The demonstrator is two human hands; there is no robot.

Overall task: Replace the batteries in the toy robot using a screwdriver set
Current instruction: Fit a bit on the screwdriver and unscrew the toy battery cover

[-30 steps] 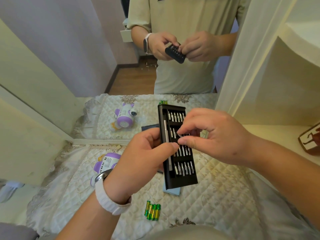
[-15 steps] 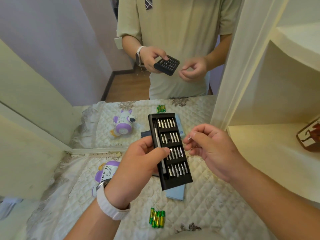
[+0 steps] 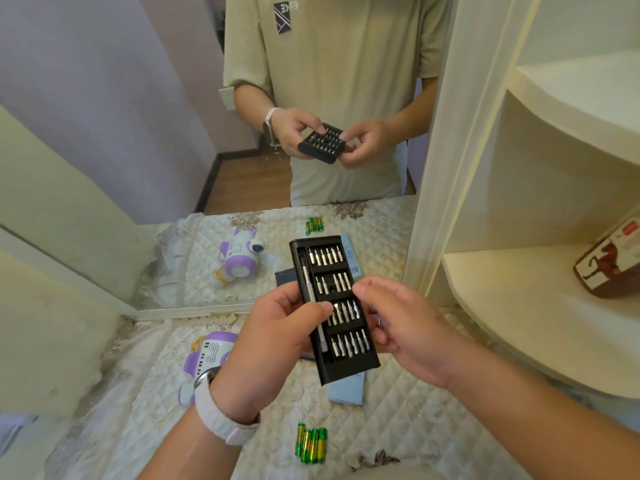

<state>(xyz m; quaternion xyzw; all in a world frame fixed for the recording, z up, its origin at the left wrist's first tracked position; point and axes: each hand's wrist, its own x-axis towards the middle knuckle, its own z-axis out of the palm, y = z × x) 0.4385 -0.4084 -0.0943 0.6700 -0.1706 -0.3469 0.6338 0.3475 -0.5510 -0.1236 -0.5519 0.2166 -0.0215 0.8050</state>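
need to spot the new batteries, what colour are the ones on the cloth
Green and yellow batteries, clearest in the head view.

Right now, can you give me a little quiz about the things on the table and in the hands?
1. True or false: a hand is holding the toy robot.
2. Where are the green batteries? A) slotted in the screwdriver set. B) lying loose on the quilted cloth. C) inside the toy robot.
3. Which hand wears the white wristband and grips the screwdriver set by its left edge?

Key
1. False. It lies on the cloth.
2. B
3. The left hand.
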